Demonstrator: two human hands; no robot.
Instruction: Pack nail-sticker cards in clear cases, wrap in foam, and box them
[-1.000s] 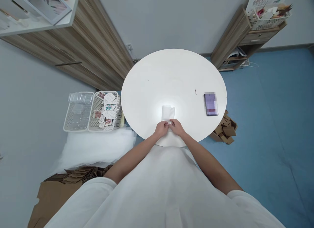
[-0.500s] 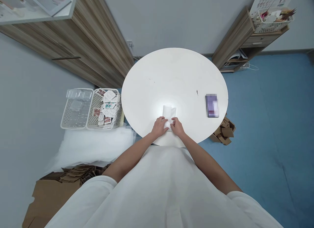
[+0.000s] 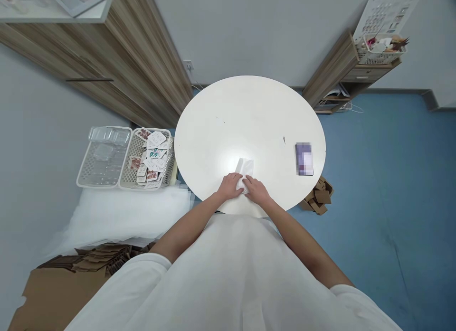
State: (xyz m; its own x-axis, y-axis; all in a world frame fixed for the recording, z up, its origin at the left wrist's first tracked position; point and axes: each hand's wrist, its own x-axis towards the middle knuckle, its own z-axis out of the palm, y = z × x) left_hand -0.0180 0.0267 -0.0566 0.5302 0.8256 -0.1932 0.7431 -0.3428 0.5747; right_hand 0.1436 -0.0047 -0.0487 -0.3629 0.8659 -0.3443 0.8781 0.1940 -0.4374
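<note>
A small, thin white wrapping sheet [image 3: 246,166], partly folded, lies near the front edge of the white oval table [image 3: 249,117]. My left hand [image 3: 230,186] grips its left side, fingers bent over it and thumb along the lower part. From the right, my right hand [image 3: 255,189] closes on the same sheet, its fingers almost meeting those of the left. Whether anything lies inside the folds I cannot make out. The sheet's upper end sticks out beyond my fingers.
A phone-like purple item [image 3: 304,159], pixelated, lies at the table's right. To the left stand a basket of printed cards [image 3: 169,155] and a basket of clear plastic boxes [image 3: 83,165]. White sheets [image 3: 131,212] and flat cardboard [image 3: 60,293] are stacked below. A cardboard box [image 3: 317,195] stands right.
My right hand has shifted over the wrapping sheet, its fingers now nearer my left hand. The sheet's upper part looks narrower and tilted. The whole view has moved slightly.
</note>
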